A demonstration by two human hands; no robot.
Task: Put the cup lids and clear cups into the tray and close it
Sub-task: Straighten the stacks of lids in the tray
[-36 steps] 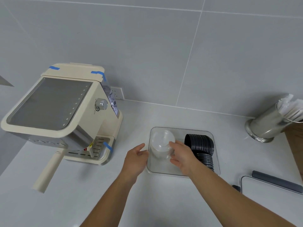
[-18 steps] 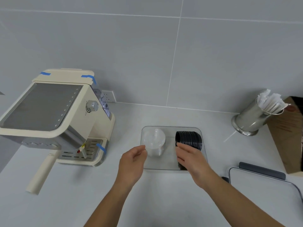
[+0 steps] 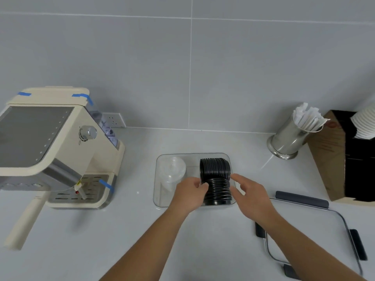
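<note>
A clear tray (image 3: 158, 197) sits on the white counter. Inside it, a stack of clear cups (image 3: 172, 171) lies on its side at the left, and a bent stack of black cup lids (image 3: 215, 169) lies at the right. My left hand (image 3: 189, 192) curls its fingers against the left side of the lid stack. On the stack's right side, my right hand (image 3: 250, 192) has relaxed fingers, its fingertips at the lids. The tray's clear lid (image 3: 304, 230), with dark clips, lies flat on the counter to the right.
A cream coffee machine (image 3: 50, 142) stands at the left with its handle jutting forward. A steel holder of wrapped straws (image 3: 290, 138), a brown box (image 3: 328, 159) and white paper cups (image 3: 365, 122) stand at the back right. A tiled wall runs behind.
My left hand moved from the tray's left edge over to the left side of the black lids. My right hand shifted to their right side. The camera view panned right.
</note>
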